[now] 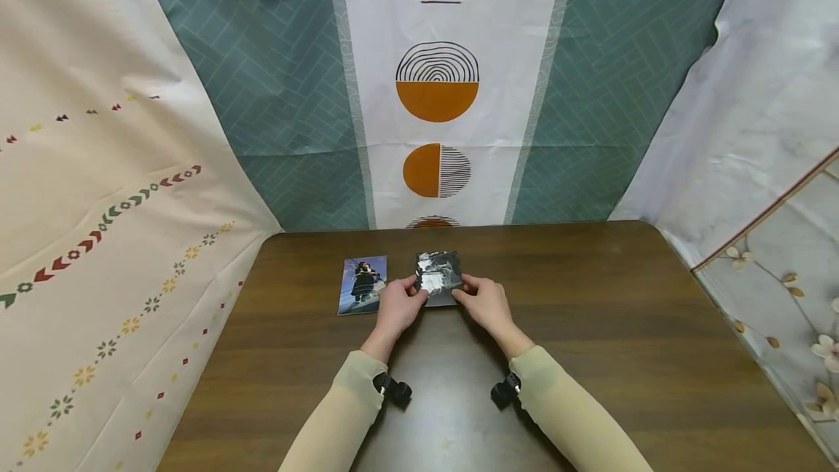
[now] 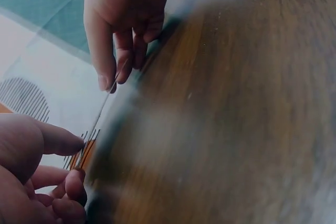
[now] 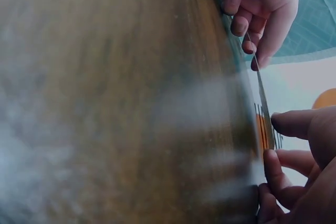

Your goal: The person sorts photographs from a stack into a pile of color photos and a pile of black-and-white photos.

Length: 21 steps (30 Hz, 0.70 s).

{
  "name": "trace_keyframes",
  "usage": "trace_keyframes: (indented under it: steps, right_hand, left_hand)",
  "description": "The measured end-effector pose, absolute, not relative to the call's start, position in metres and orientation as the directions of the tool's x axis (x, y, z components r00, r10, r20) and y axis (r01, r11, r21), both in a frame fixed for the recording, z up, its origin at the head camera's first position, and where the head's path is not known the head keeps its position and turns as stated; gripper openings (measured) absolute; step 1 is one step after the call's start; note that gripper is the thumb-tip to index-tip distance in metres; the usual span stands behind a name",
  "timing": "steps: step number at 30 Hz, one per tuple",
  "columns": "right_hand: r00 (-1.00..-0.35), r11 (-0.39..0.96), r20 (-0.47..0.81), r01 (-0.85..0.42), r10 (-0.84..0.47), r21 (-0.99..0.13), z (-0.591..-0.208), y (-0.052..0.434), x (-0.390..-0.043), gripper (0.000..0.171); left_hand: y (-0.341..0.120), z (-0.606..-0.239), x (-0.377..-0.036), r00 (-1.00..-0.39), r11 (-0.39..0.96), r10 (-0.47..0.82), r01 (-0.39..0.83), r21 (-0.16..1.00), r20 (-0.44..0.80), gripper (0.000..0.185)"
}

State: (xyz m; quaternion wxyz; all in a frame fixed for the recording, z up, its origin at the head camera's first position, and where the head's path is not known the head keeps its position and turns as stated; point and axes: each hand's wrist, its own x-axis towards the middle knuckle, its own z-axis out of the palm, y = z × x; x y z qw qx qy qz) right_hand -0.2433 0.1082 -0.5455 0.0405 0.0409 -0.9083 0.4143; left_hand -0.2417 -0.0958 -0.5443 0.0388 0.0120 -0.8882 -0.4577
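Note:
Both hands hold a thin dark photo card (image 1: 438, 275) with a grey-and-white picture. My left hand (image 1: 397, 309) pinches its lower left side between thumb and fingers. Opposite it, my right hand (image 1: 486, 306) pinches the lower right side. Seen edge-on in the left wrist view, the card (image 2: 97, 116) is a thin line spanning the two hands, held above the tabletop. The right wrist view also shows the card (image 3: 264, 94) nearly edge-on. Beside the left hand lies a second photo card (image 1: 363, 279), blue with a dark-clothed figure; the left fingers overlap its right edge in the head view.
The brown wooden table (image 1: 557, 297) reflects light at its front middle. Behind its far edge hangs a green and white curtain (image 1: 295, 93) with orange circles. Patterned cloths hang along the left (image 1: 131, 188) and right (image 1: 741, 130) sides.

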Motion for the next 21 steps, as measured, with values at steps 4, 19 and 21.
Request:
trace_keyframes:
  steps: [4,19,21]
  right_hand:
    - [-0.991,0.706,0.125,-0.128,-0.056,-0.697,-0.5471,0.1078,-0.2432,0.046]
    - [-0.993,0.797,0.108,-0.108,-0.054,-0.594,-0.5452,0.1059,-0.2415,0.049]
    - [-0.993,0.805,0.107,-0.106,-0.053,-0.584,-0.5448,0.1052,-0.2417,0.049]
  left_hand:
    - [-0.0943,-0.5449,-0.2418,-0.997,0.630,-0.065,-0.001,0.777,0.052,0.050]
    - [-0.0901,-0.5501,-0.2451,-0.996,0.747,-0.085,-0.046,0.663,0.026,0.055]
    - [-0.0900,-0.5491,-0.2447,-0.996,0.751,-0.083,-0.049,0.659,0.020,0.055]
